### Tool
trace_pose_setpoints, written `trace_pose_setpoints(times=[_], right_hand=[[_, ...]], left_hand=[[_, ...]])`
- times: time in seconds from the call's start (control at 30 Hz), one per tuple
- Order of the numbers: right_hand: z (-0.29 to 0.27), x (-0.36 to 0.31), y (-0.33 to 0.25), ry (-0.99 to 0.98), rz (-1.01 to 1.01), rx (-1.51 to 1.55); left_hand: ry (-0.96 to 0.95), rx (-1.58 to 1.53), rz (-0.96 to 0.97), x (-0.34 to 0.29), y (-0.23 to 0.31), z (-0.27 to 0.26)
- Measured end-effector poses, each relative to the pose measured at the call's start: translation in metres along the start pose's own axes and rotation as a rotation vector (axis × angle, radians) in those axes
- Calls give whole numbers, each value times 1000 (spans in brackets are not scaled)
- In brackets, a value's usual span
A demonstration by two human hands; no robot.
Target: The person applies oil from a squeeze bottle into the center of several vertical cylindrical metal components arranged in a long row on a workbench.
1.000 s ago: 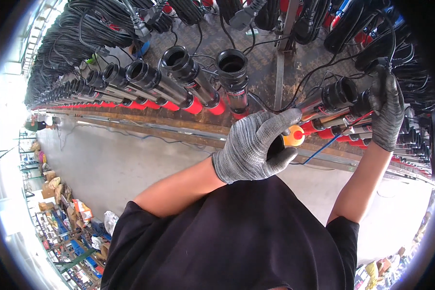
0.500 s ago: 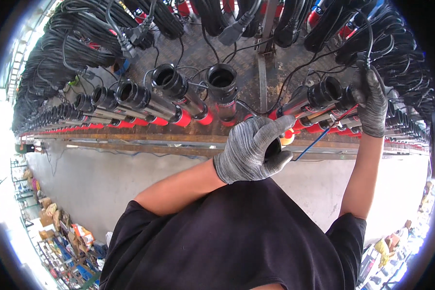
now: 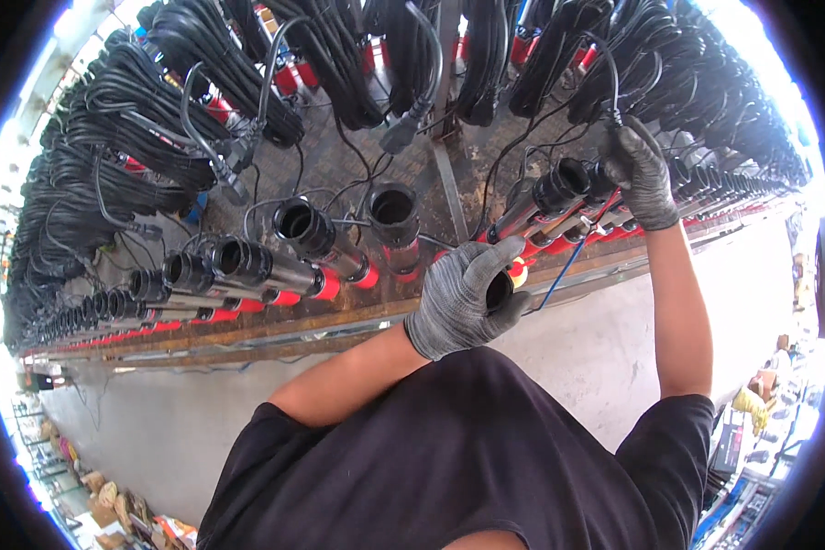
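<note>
My left hand (image 3: 463, 298), in a grey knit glove, is wrapped round the black open collar (image 3: 499, 291) of a tubular pump; the palm and fingers hide most of the pump. A small yellow and red piece (image 3: 520, 272) shows beside the thumb. Farther right and higher, my gloved right hand (image 3: 640, 174) is closed round the end of a black cable (image 3: 611, 78); the cable's end is hidden in the fingers. Between my hands, a thin blue lead (image 3: 564, 273) and a red lead (image 3: 605, 209) slant down. A pump with a black collar (image 3: 561, 186) leans left of my right hand.
Several silver pumps (image 3: 319, 240) with black collars and red bases line the bench edge (image 3: 275, 330). Behind them hang or lie thick coils of black cable (image 3: 325, 69) with plugs (image 3: 401, 131). A metal bar (image 3: 449, 188) crosses the bench top. Boxes (image 3: 101, 513) lie on the floor at lower left.
The view has turned and shifted, so the bench edge now slopes up to the right. Both hands keep their holds on the pump collar and the cable.
</note>
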State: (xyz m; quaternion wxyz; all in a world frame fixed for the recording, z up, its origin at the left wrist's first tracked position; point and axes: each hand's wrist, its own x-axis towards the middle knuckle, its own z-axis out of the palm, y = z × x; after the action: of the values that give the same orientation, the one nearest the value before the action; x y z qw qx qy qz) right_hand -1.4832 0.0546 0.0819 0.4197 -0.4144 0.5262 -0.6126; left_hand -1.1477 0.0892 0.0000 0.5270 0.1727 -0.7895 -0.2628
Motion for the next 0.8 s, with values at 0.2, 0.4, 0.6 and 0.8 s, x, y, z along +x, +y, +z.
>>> trace_pose_setpoints(times=[0.2, 0.4, 0.6, 0.8], right_hand=[[0, -2, -3, -35, -11, -58], [5, -17, -17, -182, -196, -373], [6, -34, -33, -108, -114, -488], [-30, -31, -46, -38, -216, -667]], left_hand=[[12, -25, -17, 2, -7, 5], [33, -19, -8, 19, -13, 4], [61, -18, -155, 36, -34, 11], [101, -241, -285, 43, -53, 29]])
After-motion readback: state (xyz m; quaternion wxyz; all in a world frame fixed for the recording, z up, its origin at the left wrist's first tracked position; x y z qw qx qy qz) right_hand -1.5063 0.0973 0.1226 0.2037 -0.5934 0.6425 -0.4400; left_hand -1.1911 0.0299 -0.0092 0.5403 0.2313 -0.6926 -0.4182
